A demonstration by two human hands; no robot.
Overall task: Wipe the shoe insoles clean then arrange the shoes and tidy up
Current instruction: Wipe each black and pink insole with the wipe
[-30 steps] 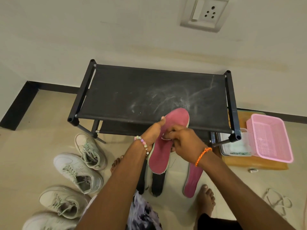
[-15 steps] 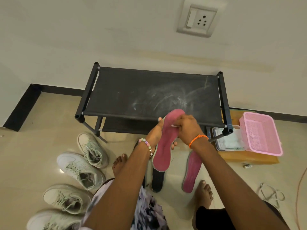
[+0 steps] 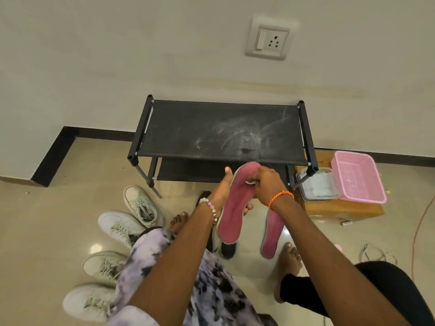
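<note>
My left hand [image 3: 220, 192] holds a pink insole [image 3: 233, 212] upright from behind, thumb along its left edge, fingers curled round the back. My right hand [image 3: 264, 183] pinches a small white wipe [image 3: 250, 182] against the insole's upper part. A second pink insole [image 3: 271, 234] lies flat on the floor just to the right. A dark shoe [image 3: 227, 249] shows below the held insole, mostly hidden. Several white sneakers [image 3: 120, 228] lie on the floor at the left.
A black two-tier shoe rack [image 3: 221, 130] with a dusty top stands against the wall. To its right a cardboard box [image 3: 341, 209] carries a clear wipes container [image 3: 317, 187] and a pink basket [image 3: 357, 177]. Loose laces [image 3: 376, 255] and an orange cord [image 3: 421, 231] lie at the right.
The view pulled back and up from the rack. My right hand slid the wipe from the insole's middle up towards its toe end. My left hand kept its hold.
</note>
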